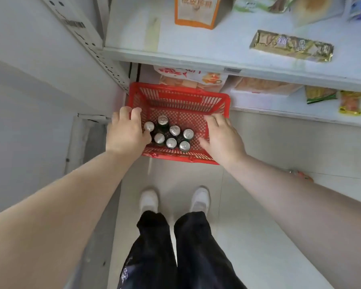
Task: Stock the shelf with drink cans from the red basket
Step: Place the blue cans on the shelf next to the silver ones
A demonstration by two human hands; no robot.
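A red basket [175, 97] stands on the floor against the bottom shelf. Inside it, several dark drink cans [171, 134] with silver tops stand upright in a cluster near the front left. My left hand [125, 132] hovers over the basket's left rim with its fingers loosely bent, holding nothing. My right hand [223, 136] hovers over the right rim with relaxed, spread fingers, also holding nothing. Both hands look well above the cans and touch none of them.
White shelves [196, 59] rise behind the basket, holding an orange-edged snack bag [196, 11], a long gold packet [290, 45] and more packets lower down [265, 85]. A perforated shelf upright [104, 59] and a wall are on the left. My feet [173, 200] stand on pale floor tiles.
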